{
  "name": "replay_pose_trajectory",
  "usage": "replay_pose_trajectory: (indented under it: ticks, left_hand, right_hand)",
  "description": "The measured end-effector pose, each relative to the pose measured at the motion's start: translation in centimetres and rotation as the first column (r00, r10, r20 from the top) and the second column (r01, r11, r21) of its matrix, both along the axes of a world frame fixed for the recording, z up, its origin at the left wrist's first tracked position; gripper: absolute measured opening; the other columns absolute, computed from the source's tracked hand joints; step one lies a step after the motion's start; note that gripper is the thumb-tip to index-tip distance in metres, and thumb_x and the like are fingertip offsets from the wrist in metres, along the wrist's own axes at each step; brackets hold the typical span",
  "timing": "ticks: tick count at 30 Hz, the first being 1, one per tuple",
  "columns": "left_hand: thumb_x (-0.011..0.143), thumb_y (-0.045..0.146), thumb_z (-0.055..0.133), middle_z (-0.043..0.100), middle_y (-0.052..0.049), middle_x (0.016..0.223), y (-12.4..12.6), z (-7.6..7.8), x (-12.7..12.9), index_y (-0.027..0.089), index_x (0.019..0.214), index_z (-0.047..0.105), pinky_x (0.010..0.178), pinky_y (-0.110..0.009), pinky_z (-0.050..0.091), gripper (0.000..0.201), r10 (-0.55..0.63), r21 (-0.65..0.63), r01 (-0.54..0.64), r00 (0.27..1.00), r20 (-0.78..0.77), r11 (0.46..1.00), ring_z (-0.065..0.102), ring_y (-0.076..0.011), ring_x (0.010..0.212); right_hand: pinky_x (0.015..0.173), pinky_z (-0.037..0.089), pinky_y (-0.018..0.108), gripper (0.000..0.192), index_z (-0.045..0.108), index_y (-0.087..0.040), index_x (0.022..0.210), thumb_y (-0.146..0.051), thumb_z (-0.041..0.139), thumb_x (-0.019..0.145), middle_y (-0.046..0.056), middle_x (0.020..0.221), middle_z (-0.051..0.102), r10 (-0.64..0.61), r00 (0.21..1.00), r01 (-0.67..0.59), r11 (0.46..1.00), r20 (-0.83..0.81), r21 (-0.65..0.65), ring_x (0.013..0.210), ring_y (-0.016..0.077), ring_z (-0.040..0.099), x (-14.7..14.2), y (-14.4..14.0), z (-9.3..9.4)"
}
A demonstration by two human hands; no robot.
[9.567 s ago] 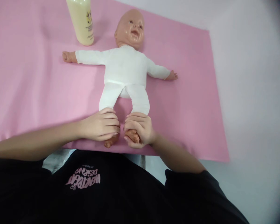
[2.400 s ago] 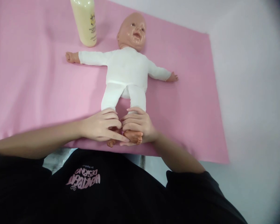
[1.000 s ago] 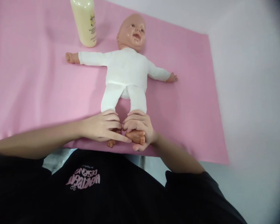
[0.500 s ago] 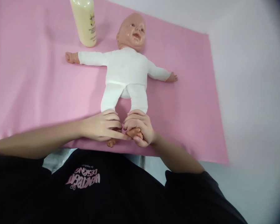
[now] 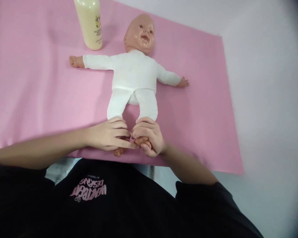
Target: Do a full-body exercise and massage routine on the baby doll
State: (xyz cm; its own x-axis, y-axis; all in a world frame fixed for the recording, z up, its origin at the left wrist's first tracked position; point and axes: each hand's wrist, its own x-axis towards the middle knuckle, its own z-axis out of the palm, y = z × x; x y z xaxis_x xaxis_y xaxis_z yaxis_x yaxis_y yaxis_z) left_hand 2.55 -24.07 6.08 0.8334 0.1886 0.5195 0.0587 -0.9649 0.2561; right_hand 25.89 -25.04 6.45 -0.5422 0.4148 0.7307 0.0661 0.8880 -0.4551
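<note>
Baby doll [image 5: 135, 74] in white suit lies face-up, arms spread, on pink mat [image 5: 34, 92]. Left hand [image 5: 108, 135] covers one doll foot; right hand [image 5: 149, 136] wraps other foot, toes showing between fingers. Cream lotion bottle [image 5: 89, 23] stands upright beside doll's head. Black shirt fills foreground.

I count one doll [image 5: 135, 77] in front of me, lying on one pink mat [image 5: 39, 89]. One cream bottle [image 5: 88, 23] stands on the mat near the doll's head. The doll has two arms spread out and two legs pointing at me. Two of my own hands are in view: my left hand [image 5: 106, 135] and my right hand [image 5: 149, 137], one closed on each of the doll's two feet. Of those feet, only parts show under my fingers.
</note>
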Motion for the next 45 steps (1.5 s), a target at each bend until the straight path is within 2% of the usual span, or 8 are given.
replay_pose_trajectory:
  ticks: [5,8,13,22,28,34,39,45]
  left_hand:
    - [0.098,0.022,0.061,0.074,-0.003,0.103,-0.05,0.04,-0.02,0.035,0.118,0.074,0.101,-0.038,0.047,0.027,-0.010,-0.021,0.010,1.000,-0.012,1.000,0.061,-0.0207,0.101]
    - [0.098,0.024,0.060,0.074,-0.003,0.103,-0.10,0.05,-0.03,0.035,0.114,0.075,0.101,-0.040,0.047,0.025,-0.001,-0.052,-0.002,0.998,-0.056,0.999,0.061,-0.0216,0.102]
    - [0.098,0.025,0.058,0.075,-0.005,0.102,-0.19,0.09,-0.05,0.030,0.103,0.076,0.101,-0.041,0.048,0.019,-0.011,-0.025,0.011,1.000,-0.020,1.000,0.059,-0.0230,0.102]
    - [0.095,0.026,0.065,0.076,-0.003,0.103,-0.16,0.10,-0.16,0.035,0.117,0.075,0.102,-0.041,0.047,0.026,-0.030,-0.063,0.030,1.000,-0.007,0.998,0.059,-0.0236,0.103]
    - [0.096,0.029,0.067,0.078,-0.004,0.106,-0.31,0.34,-0.09,0.034,0.116,0.077,0.105,-0.041,0.046,0.022,-0.058,-0.134,0.055,0.998,-0.020,0.989,0.062,-0.0224,0.106]
    - [0.098,0.028,0.066,0.080,-0.003,0.113,-0.63,0.27,0.18,0.027,0.114,0.077,0.109,-0.039,0.045,0.020,-0.057,-0.077,0.057,0.998,0.005,0.995,0.064,-0.0212,0.108]
    - [0.097,0.029,0.067,0.080,-0.002,0.112,-0.54,0.26,0.15,0.030,0.119,0.076,0.110,-0.038,0.044,0.024,-0.054,-0.135,0.053,0.999,-0.008,0.989,0.066,-0.0198,0.108]
    - [0.100,0.029,0.061,0.080,-0.002,0.115,-0.49,0.06,0.04,0.030,0.122,0.075,0.109,-0.039,0.043,0.026,-0.056,-0.134,0.049,0.997,-0.049,0.990,0.067,-0.0206,0.110]
  right_hand:
    - [0.078,0.056,0.039,0.015,0.056,-0.024,0.095,-0.038,0.051,0.096,-0.002,0.072,0.066,-0.045,0.999,0.044,0.999,0.010,0.030,0.063,0.0174,0.067,-0.06,-0.10,-0.11]
    - [0.078,0.056,0.039,0.020,0.055,-0.024,0.095,-0.043,0.060,0.094,-0.002,0.073,0.067,-0.047,0.998,0.045,0.998,0.033,0.051,0.064,0.0175,0.068,-0.07,-0.01,-0.24]
    - [0.079,0.056,0.039,0.029,0.055,-0.024,0.096,-0.047,0.070,0.089,-0.003,0.075,0.067,-0.072,0.997,0.068,0.994,0.042,0.091,0.064,0.0166,0.067,-0.15,0.01,-0.47]
    - [0.082,0.056,0.040,0.016,0.055,-0.024,0.092,-0.039,0.061,0.091,-0.002,0.074,0.066,-0.043,0.997,0.040,0.998,0.063,0.057,0.066,0.0179,0.067,-0.04,-0.11,-0.46]
    - [0.084,0.055,0.042,0.028,0.056,-0.024,0.093,-0.052,0.053,0.096,-0.001,0.076,0.066,-0.038,0.997,0.035,0.999,0.067,0.034,0.068,0.0185,0.067,-0.04,-0.13,-0.54]
    - [0.085,0.053,0.041,0.036,0.055,-0.024,0.094,-0.060,0.053,0.095,-0.001,0.076,0.066,-0.045,0.997,0.043,0.999,0.065,0.033,0.068,0.0191,0.067,-0.07,-0.09,-0.58]
    - [0.091,0.051,0.044,0.044,0.055,-0.024,0.094,-0.060,0.032,0.103,0.001,0.079,0.066,0.017,0.996,-0.014,0.999,0.088,-0.032,0.072,0.0201,0.067,0.19,-0.03,-0.80]
    - [0.093,0.050,0.041,0.052,0.059,-0.024,0.091,-0.050,0.017,0.109,-0.001,0.075,0.067,-0.026,0.997,0.028,0.999,0.070,-0.033,0.072,0.0182,0.068,-0.07,-0.11,-0.78]
